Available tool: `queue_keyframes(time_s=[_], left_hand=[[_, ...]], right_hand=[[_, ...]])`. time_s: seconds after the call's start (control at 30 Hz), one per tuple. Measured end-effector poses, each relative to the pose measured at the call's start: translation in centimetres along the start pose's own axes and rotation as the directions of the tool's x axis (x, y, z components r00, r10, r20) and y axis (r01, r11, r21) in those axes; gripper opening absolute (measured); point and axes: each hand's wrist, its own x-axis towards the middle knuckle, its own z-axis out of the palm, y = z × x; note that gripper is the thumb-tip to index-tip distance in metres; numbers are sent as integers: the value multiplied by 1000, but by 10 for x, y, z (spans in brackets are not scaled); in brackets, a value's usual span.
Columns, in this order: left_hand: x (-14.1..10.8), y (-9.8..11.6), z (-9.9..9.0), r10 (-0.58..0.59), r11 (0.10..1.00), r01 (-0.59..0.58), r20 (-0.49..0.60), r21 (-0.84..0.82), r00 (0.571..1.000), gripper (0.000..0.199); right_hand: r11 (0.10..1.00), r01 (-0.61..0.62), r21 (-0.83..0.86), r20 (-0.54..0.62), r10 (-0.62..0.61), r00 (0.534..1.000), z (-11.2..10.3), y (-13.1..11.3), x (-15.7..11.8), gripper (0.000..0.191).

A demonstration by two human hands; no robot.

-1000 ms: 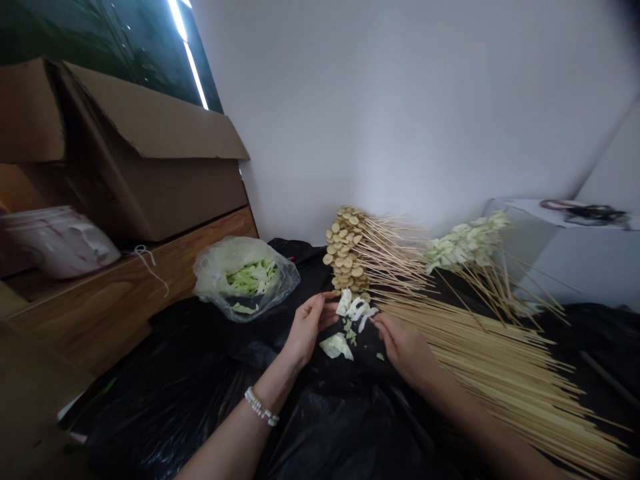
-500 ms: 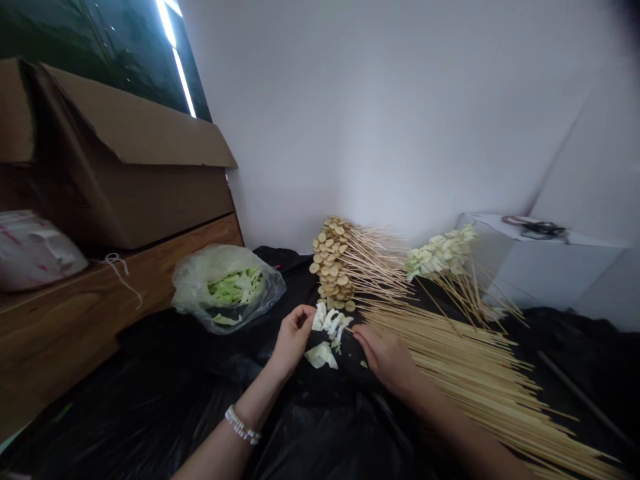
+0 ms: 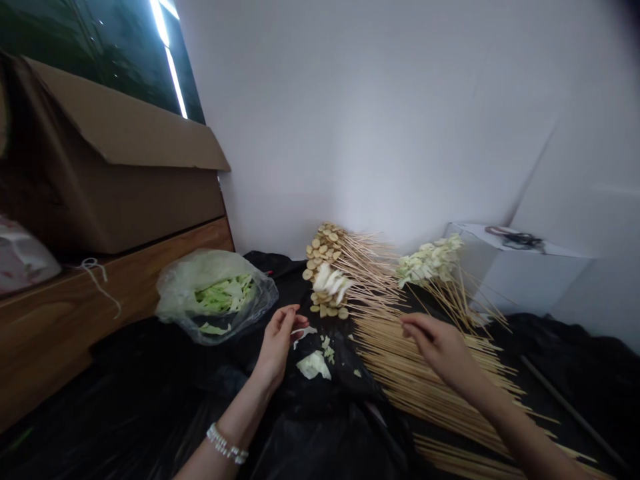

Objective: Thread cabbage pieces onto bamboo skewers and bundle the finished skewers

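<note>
In my right hand (image 3: 433, 337), the fingertips pinch the rear end of a thin wooden skewer. Its front carries folded white cabbage leaves (image 3: 331, 283), slightly blurred, in front of the pile of skewered round pale slices (image 3: 323, 250). My left hand (image 3: 281, 337) is empty, thumb and fingers apart, close to a white leaf scrap (image 3: 306, 333). A larger cabbage piece (image 3: 314, 365) lies on the black plastic sheet (image 3: 320, 427) between the hands. Bare skewers (image 3: 440, 393) spread under and beside my right hand.
A clear plastic bag (image 3: 173, 293) of cut cabbage (image 3: 225, 293) sits at left. Cabbage skewers (image 3: 433, 260) are stacked at right before a white box (image 3: 525, 273) with a dark cord on top. A cardboard box (image 3: 150, 207) stands on the wooden surface at left.
The cabbage skewer has moved up and away, over the round slices. My right hand has shifted right, to the skewer's rear end. My left hand has let go of the cabbage.
</note>
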Motion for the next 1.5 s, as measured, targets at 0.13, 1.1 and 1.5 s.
queue_keyframes(time_s=[0.13, 1.1, 1.5], left_hand=[[-5, -1, 3, -69, 998, 68, 52, 8, 996, 41], [-3, -12, 3, -214, 975, 203, 141, 91, 967, 33], [-2, -16, 2, -231, 970, 218, 136, 104, 963, 37]], right_hand=[[954, -296, 45, -330, 294, 897, -15, 57, 14, 38], [597, -248, -763, -52, 326, 944, 7, 149, 57, 42], [880, -30, -475, 256, 170, 952, 34, 34, 44, 22]])
